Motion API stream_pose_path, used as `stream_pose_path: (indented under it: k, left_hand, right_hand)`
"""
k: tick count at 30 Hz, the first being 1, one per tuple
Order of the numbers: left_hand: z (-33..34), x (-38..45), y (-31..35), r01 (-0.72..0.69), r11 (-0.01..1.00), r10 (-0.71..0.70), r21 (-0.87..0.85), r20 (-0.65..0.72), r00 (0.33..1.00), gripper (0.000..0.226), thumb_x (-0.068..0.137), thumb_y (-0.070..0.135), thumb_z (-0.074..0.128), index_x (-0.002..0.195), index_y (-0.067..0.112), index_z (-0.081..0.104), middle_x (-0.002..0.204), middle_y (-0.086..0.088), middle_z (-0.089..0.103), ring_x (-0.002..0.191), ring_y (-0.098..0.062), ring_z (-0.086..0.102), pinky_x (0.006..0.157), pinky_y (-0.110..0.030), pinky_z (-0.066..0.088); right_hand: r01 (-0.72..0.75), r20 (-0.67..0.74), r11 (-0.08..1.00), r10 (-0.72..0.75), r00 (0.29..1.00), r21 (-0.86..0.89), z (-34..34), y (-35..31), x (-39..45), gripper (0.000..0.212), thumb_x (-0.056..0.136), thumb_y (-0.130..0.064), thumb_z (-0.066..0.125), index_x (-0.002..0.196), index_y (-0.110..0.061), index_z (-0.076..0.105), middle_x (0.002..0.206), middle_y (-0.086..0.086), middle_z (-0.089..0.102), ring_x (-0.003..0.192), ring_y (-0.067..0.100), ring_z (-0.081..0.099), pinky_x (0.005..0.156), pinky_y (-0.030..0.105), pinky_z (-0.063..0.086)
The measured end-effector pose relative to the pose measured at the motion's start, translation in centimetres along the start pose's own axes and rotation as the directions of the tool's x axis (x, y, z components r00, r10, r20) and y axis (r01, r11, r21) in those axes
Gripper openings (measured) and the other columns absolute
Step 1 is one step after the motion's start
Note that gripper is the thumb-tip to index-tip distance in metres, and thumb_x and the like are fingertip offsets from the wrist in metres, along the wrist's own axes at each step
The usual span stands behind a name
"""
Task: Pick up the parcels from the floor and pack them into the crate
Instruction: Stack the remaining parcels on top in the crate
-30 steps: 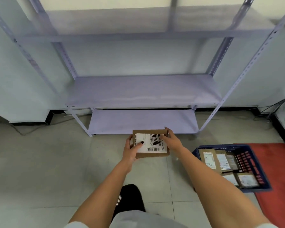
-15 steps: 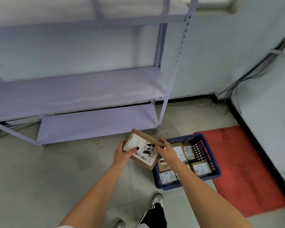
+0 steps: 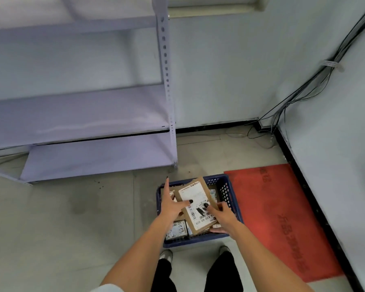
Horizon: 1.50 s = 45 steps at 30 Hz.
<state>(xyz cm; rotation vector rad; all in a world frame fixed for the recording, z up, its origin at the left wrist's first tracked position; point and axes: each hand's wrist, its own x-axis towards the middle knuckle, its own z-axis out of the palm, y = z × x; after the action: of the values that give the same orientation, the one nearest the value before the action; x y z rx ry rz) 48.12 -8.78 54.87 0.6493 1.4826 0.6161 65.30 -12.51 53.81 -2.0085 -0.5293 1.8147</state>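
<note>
A brown cardboard parcel (image 3: 196,202) with a white shipping label is held tilted directly above the dark blue plastic crate (image 3: 230,192) on the floor. My left hand (image 3: 173,205) grips its left edge, thumb on the label. At the parcel's lower right side my right hand (image 3: 222,216) holds it with the thumb on top and the fingers underneath. Several other labelled parcels (image 3: 176,230) lie inside the crate, partly hidden by the held parcel and my hands.
A pale purple metal shelf rack (image 3: 78,114) stands left of the crate, its corner post (image 3: 170,102) close behind. A red mat (image 3: 282,218) lies to the right against the wall. Cables (image 3: 287,106) run down the corner. My shoes (image 3: 167,255) stand just before the crate.
I have turned right and stepped up to the crate. Both hands carried the parcel from in front of the rack to directly over the crate and lower.
</note>
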Motion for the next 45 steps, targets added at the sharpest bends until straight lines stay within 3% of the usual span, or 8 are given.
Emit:
stream_pose_path:
  k: [3, 6, 16, 22, 30, 35, 42, 45]
  left_hand:
    - [6.7, -0.6, -1.4, 0.042, 0.999, -0.043, -0.016, -0.051, 0.998, 0.105, 0.073, -0.012, 0.068, 0.149, 0.028, 0.007, 0.132, -0.005, 0.055, 0.119, -0.027, 0.056, 0.096, -0.046, 0.049]
    - [11.8, -0.4, -2.6, 0.076, 0.993, -0.068, 0.091, -0.083, 0.994, 0.073, 0.076, -0.006, 0.068, 0.14, 0.007, 0.035, 0.134, -0.009, 0.054, 0.121, -0.024, 0.054, 0.099, -0.034, 0.045]
    - [18.6, 4.4, -5.2, 0.057, 0.955, -0.021, 0.293, -0.124, 0.992, 0.059, 0.083, 0.009, 0.065, 0.136, 0.023, 0.043, 0.125, -0.002, 0.051, 0.118, -0.019, 0.052, 0.104, -0.034, 0.042]
    - [19.0, 7.7, -7.0, 0.146, 0.956, -0.108, 0.255, -0.158, 0.982, 0.063, 0.084, 0.0, 0.06, 0.14, 0.016, 0.038, 0.131, -0.001, 0.056, 0.118, -0.019, 0.053, 0.104, -0.031, 0.042]
    - [18.5, 13.7, -11.1, 0.24, 0.941, -0.2, 0.239, -0.179, 0.963, 0.067, 0.084, 0.003, 0.061, 0.143, 0.019, 0.033, 0.129, -0.002, 0.058, 0.093, -0.014, 0.055, 0.063, -0.016, 0.046]
    - [18.2, 19.9, -14.7, 0.256, 0.938, -0.218, 0.233, -0.178, 0.96, 0.065, 0.084, 0.005, 0.061, 0.141, 0.021, 0.035, 0.13, -0.001, 0.056, 0.109, -0.021, 0.058, 0.088, -0.032, 0.049]
    - [18.3, 31.4, -22.7, 0.236, 0.939, -0.212, 0.252, -0.122, 0.97, 0.049, 0.085, -0.002, 0.056, 0.131, 0.012, 0.046, 0.122, 0.0, 0.059, 0.094, -0.015, 0.058, 0.07, -0.022, 0.049]
    - [18.6, 35.9, -26.0, 0.235, 0.933, -0.211, 0.273, -0.116, 0.971, 0.062, 0.086, 0.003, 0.057, 0.142, 0.018, 0.035, 0.136, -0.003, 0.052, 0.116, -0.019, 0.056, 0.094, -0.035, 0.051]
  right_hand:
    - [0.001, -0.02, 1.0, 0.0, 1.0, 0.011, -4.9, 1.1, 1.3, 0.038, 0.087, -0.019, 0.065, 0.11, -0.005, 0.038, 0.115, 0.013, 0.053, 0.102, 0.029, 0.06, 0.06, 0.034, 0.059]
    - [-0.017, -0.047, 1.0, 0.017, 0.999, -0.002, -8.6, 1.8, 2.6, 0.037, 0.086, -0.018, 0.066, 0.105, -0.006, 0.037, 0.12, 0.018, 0.05, 0.108, 0.034, 0.059, 0.047, 0.027, 0.057]
    - [0.014, -0.082, 0.995, -0.022, 0.996, -0.1, -13.6, 3.4, 8.2, 0.058, 0.088, -0.012, 0.063, 0.138, -0.005, 0.034, 0.122, 0.008, 0.053, 0.105, 0.025, 0.056, 0.041, 0.012, 0.049]
    - [0.008, -0.092, 0.988, -0.023, 0.996, -0.156, -14.1, 3.7, 12.2, 0.064, 0.085, -0.016, 0.065, 0.142, -0.011, 0.035, 0.131, 0.008, 0.051, 0.101, 0.021, 0.054, 0.083, 0.043, 0.055]
    - [-0.036, -0.074, 0.936, 0.011, 0.997, -0.351, -13.3, 6.6, 20.9, 0.08, 0.076, -0.038, 0.072, 0.144, -0.019, 0.035, 0.132, 0.012, 0.05, 0.114, 0.029, 0.057, 0.099, 0.045, 0.048]
    - [-0.068, -0.081, 0.919, 0.039, 0.996, -0.389, -11.9, 8.8, 27.6, 0.075, 0.081, -0.036, 0.069, 0.145, -0.018, 0.032, 0.137, 0.01, 0.049, 0.121, 0.028, 0.053, 0.106, 0.043, 0.043]
    - [-0.056, -0.12, 0.901, 0.005, 0.993, -0.43, -10.6, 12.7, 40.5, 0.066, 0.087, -0.023, 0.065, 0.143, -0.012, 0.033, 0.136, 0.012, 0.051, 0.121, 0.029, 0.053, 0.1, 0.036, 0.045]
    - [-0.059, -0.123, 0.906, 0.008, 0.992, -0.419, -10.5, 14.1, 45.4, 0.062, 0.089, -0.021, 0.062, 0.143, -0.011, 0.032, 0.136, 0.012, 0.053, 0.12, 0.029, 0.053, 0.089, 0.03, 0.043]
